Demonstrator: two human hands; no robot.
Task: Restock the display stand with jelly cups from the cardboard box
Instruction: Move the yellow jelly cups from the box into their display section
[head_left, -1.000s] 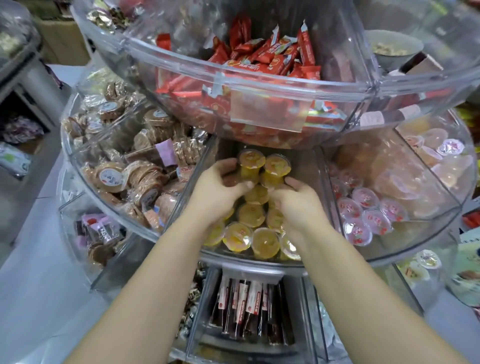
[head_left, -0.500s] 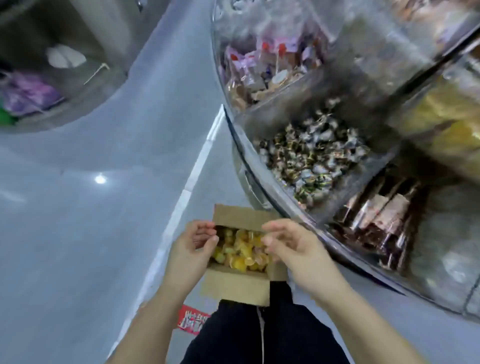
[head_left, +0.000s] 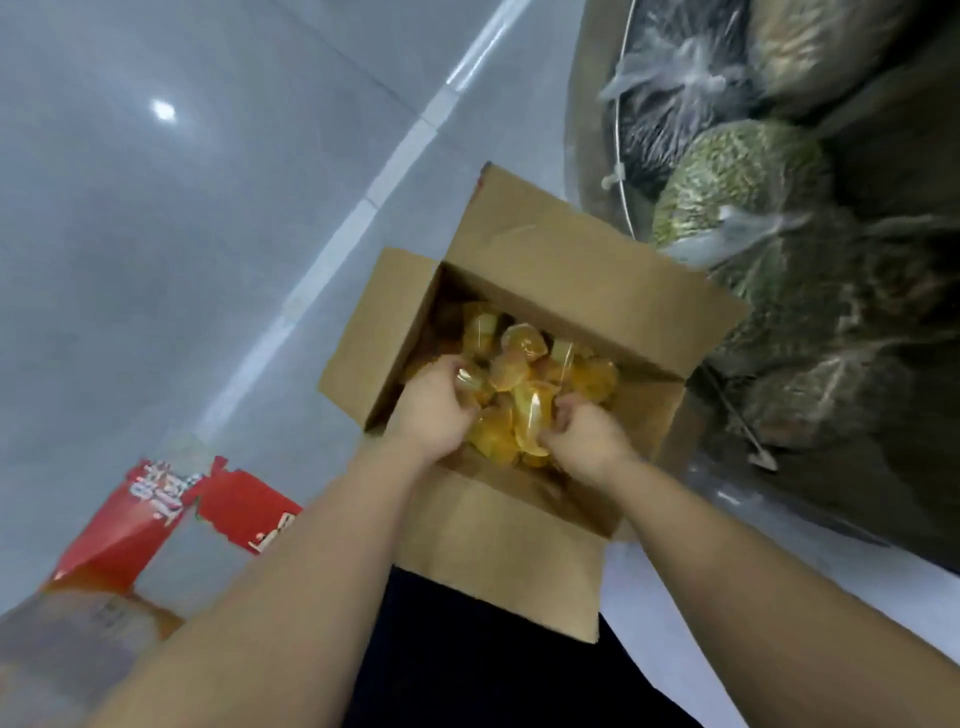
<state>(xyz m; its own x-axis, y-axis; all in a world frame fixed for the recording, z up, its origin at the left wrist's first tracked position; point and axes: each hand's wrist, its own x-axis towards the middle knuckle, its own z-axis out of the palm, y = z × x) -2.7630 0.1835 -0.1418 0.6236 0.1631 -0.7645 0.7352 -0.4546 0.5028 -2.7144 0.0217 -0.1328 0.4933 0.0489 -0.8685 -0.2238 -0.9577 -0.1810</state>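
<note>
An open brown cardboard box (head_left: 566, 265) stands on the floor in front of me, flaps spread out. It holds several yellow-orange jelly cups (head_left: 524, 345) in clear plastic. Both my hands are inside the box, buried in the pile. My left hand (head_left: 434, 402) curls its fingers around cups on the left side. My right hand (head_left: 584, 434) closes on cups on the right side, fingers bent inward. The cups between and under the hands are partly hidden. The display stand's upper tiers are out of view.
A red printed carton (head_left: 156, 512) lies on the grey floor (head_left: 156, 260) at the lower left. The stand's base (head_left: 779, 208) at the right holds clear bags of green and dark goods, close beside the box. My dark trousers (head_left: 467, 665) show below the box.
The view dropped from the stand's jelly compartment to the box on the floor. My hands went from above the box rim down into the cups and closed on them.
</note>
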